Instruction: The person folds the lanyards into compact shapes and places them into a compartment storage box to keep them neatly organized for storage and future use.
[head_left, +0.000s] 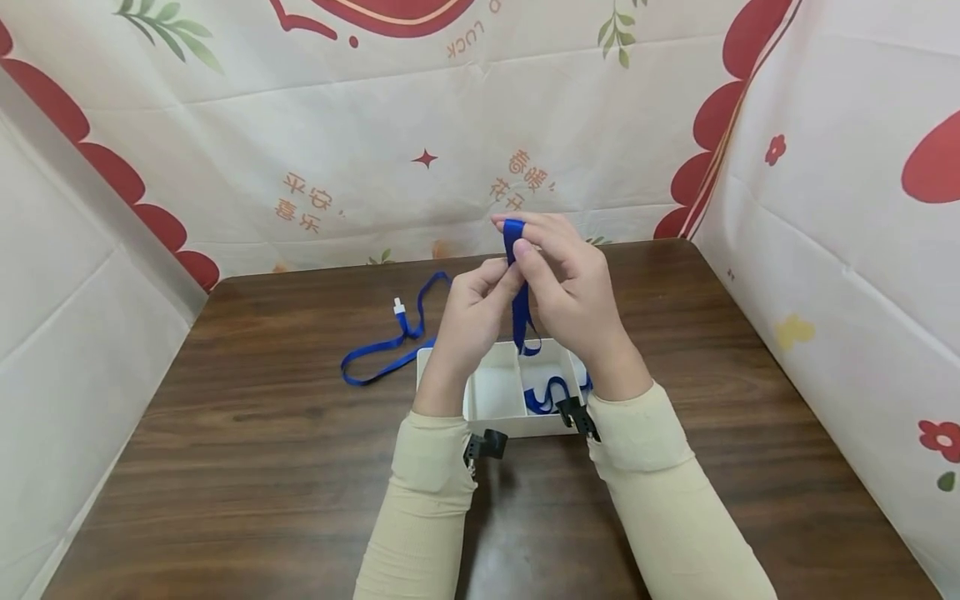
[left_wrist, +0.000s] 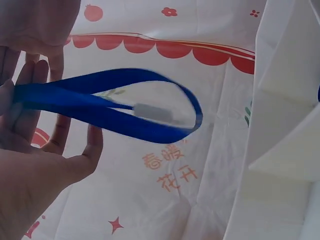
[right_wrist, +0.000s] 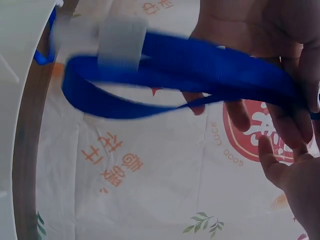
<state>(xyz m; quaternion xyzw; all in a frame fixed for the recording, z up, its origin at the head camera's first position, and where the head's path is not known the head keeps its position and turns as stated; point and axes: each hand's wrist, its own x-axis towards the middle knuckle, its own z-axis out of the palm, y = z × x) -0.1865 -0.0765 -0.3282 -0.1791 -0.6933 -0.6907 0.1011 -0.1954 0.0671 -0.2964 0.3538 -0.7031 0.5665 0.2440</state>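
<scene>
A folded blue lanyard (head_left: 521, 312) hangs from both hands above a white divided box (head_left: 522, 427). My left hand (head_left: 471, 312) pinches the strap between thumb and fingers, just below the right fingertips. Higher up, my right hand (head_left: 573, 287) holds the top fold, which loops over its index finger with the thumb beside it. Inside the hanging loop, a pale clip (left_wrist: 152, 113) shows blurred in the left wrist view. The right wrist view shows the same white clip (right_wrist: 121, 42) close to the camera, by the strap's lower end.
Another blue lanyard (head_left: 375, 345) with a white clip (head_left: 399, 307) lies on the brown table (head_left: 270, 433) left of the box. More blue strap (head_left: 542, 402) sits in the box's right compartment. A printed cloth backdrop (head_left: 360, 108) stands behind the table.
</scene>
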